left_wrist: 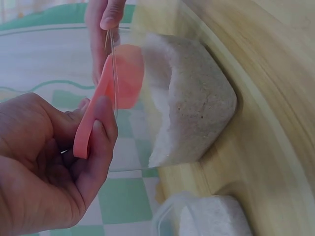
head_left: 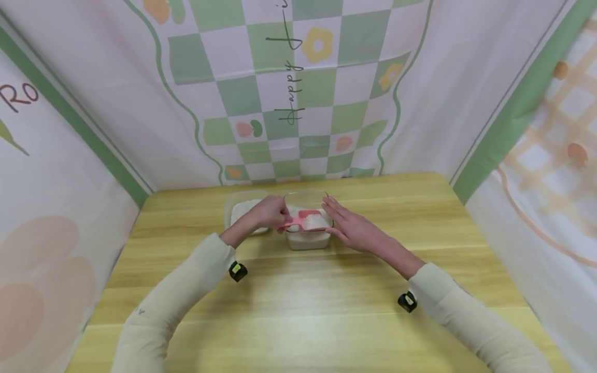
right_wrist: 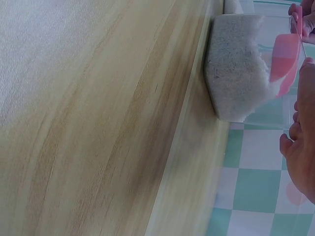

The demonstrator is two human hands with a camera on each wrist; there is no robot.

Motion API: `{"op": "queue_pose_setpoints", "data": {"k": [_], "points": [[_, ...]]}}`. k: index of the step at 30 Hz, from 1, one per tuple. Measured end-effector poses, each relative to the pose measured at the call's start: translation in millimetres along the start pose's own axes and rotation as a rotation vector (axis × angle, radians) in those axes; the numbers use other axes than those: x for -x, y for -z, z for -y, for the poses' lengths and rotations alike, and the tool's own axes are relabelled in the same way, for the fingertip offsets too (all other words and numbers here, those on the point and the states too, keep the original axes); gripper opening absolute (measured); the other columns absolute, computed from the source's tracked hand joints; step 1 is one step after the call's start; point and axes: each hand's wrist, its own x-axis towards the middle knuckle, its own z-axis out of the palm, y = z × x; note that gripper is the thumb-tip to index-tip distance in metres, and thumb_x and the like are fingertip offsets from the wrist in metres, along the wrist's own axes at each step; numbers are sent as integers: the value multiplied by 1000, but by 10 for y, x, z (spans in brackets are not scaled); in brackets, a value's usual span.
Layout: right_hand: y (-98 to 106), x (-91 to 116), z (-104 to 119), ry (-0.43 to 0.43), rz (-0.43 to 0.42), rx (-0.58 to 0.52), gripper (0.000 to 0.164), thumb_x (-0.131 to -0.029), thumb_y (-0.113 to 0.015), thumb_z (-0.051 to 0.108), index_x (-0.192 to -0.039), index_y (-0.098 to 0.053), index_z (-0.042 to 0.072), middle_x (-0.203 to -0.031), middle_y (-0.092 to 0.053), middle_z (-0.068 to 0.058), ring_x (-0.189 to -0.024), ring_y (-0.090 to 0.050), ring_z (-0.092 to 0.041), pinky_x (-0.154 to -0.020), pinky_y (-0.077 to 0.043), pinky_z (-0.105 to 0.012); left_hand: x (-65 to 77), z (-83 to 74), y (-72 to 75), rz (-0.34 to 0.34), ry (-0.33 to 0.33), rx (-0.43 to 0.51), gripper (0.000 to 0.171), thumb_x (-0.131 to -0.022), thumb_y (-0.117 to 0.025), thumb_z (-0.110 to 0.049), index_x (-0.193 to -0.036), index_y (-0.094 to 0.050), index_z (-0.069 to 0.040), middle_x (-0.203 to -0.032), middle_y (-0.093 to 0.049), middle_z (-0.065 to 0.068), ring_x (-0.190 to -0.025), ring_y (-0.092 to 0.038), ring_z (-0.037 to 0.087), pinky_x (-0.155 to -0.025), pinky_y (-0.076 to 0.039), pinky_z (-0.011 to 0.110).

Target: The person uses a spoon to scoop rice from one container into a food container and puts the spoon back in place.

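My left hand (head_left: 269, 212) pinches the handle of a pink scoop (left_wrist: 129, 76) between thumb and fingers. The scoop's bowl is inside a clear rectangular container (head_left: 309, 242), below the rim and close over the white, rice-like grain (left_wrist: 197, 101) that fills its lower part; the grain's surface is uneven. White grain also lies in the scoop in the head view. Along the container's right side, my right hand (head_left: 355, 230) rests at the rim with its fingers extended and thumb near the front corner.
Left of the container stands a second clear container (head_left: 228, 211) with white grain in it, partly hidden by my left hand. Both are near the back of the wooden table (head_left: 298, 311). A patterned curtain (head_left: 280, 93) hangs behind.
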Motion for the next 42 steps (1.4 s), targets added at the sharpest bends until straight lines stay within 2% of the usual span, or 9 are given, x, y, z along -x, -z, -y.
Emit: {"op": "queue_pose_setpoints", "data": {"k": [5, 12, 17, 21, 26, 30, 35, 42], "points": [[-16, 9, 6, 8, -13, -7, 68, -106, -45, 38, -156, -23, -2, -166, -14, -19, -153, -20, -35, -112, -39, -51, 71, 61, -44, -29, 29, 142, 32, -99, -58, -12, -74, -77, -4, -66, -73, 8, -49, -54, 10, -48, -35, 19], [-27, 3, 15, 12, -22, -17, 67, -105, -50, 31, -155, -23, -3, -165, -16, -20, -153, -19, -35, -113, -38, -51, 151, 146, -98, -60, 36, 255, 31, -101, -57, -13, -80, -76, 0, -65, -71, 6, -56, -63, 8, -51, -39, 20], [-25, -5, 25, 9, -20, -25, 67, -105, -50, 30, -155, -23, -3, -165, -17, -20, -153, -20, -35, -113, -39, -52, 230, 166, -69, -74, 33, 301, 31, -102, -53, -10, -84, -75, 2, -71, -72, 15, -53, -55, 7, -51, -36, 20], [-25, -3, 24, 14, -23, -24, 66, -105, -50, 29, -155, -23, -4, -164, -18, -22, -152, -21, -36, -113, -38, -52, 299, 172, -45, -95, 32, 345, 28, -101, -53, -8, -89, -77, 2, -77, -73, 18, -56, -60, 8, -50, -37, 20], [-35, -7, 13, 17, -25, -16, 66, -105, -50, 29, -155, -24, -4, -164, -19, -23, -152, -21, -36, -114, -37, -52, 355, 207, -33, -105, 52, 402, 24, -101, -55, -7, -99, -75, 5, -80, -73, 17, -62, -68, 13, -53, -48, 20], [-42, -11, 8, 15, -24, -18, 66, -104, -51, 29, -155, -24, -4, -164, -20, -22, -153, -20, -34, -115, -36, -51, 387, 254, -34, -123, 69, 452, 23, -100, -55, -4, -98, -75, 6, -77, -72, 11, -66, -71, 20, -59, -55, 23], [-41, -4, 2, 20, -32, -13, 66, -104, -51, 28, -155, -24, -4, -164, -20, -23, -152, -20, -36, -114, -37, -51, 453, 298, -8, -135, 61, 487, 23, -100, -55, -4, -92, -75, 4, -76, -72, 12, -64, -68, 14, -61, -55, 25], [-46, -1, -21, 38, -52, -6, 65, -105, -50, 30, -154, -26, -4, -164, -19, -21, -152, -22, -36, -114, -37, -51, 545, 419, 40, -159, 70, 492, 24, -100, -53, -2, -100, -73, 9, -80, -73, 14, -65, -67, 12, -63, -56, 24]]}}
